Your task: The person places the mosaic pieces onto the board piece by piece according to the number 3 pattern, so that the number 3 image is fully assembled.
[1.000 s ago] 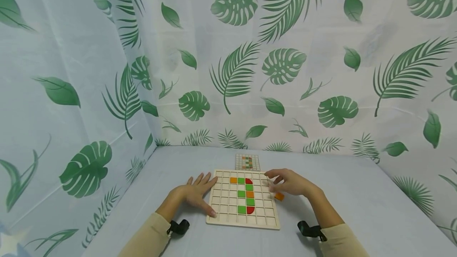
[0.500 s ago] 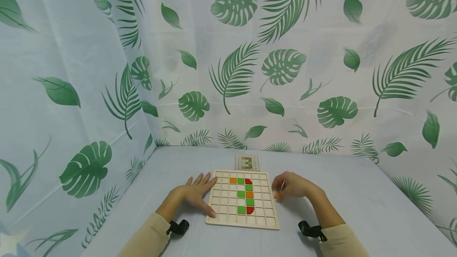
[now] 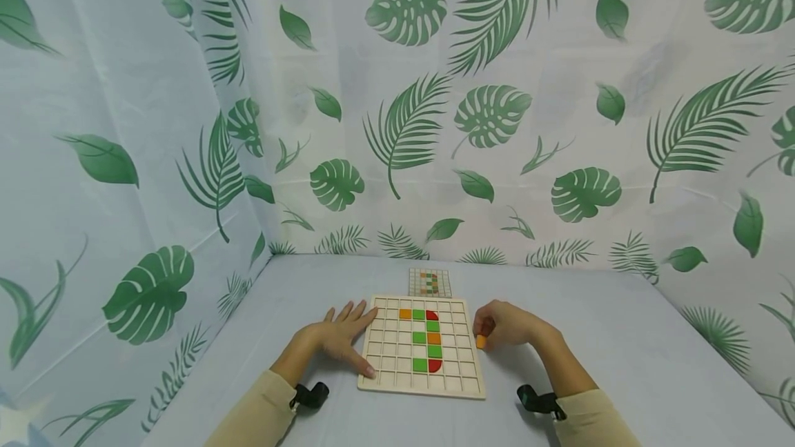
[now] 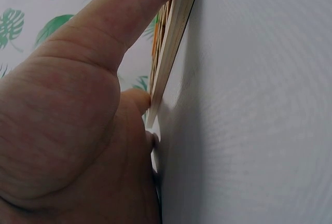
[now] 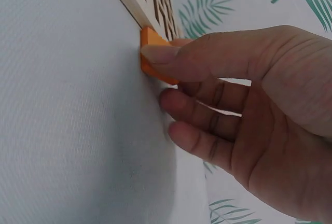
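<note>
A square wooden grid board (image 3: 391, 378) lies on the table with several green, orange and red tiles set in its cells. My left hand (image 3: 338, 338) rests spread at the board's left side, thumb and fingertips touching its edge. In the left wrist view the thumb (image 4: 124, 11) reaches the board's side (image 4: 174, 42). Beside the board's right edge, my right hand (image 3: 508, 324) pinches an orange tile (image 5: 153, 53) between thumb and forefinger. The right wrist view shows this tile tilted up on edge near the board's side, the other fingers loosely curled behind it.
Behind the board lies a small pattern card (image 3: 430, 283) printed with a similar coloured grid. The pale table cloth (image 3: 590, 316) meets a white leaf-printed curtain (image 3: 397, 136) at the back and left. A black camera is strapped to each wrist.
My right hand has drawn back from the board's top right edge to the orange tile on the table and pinched it, tipping it up. The left hand has stayed put.
</note>
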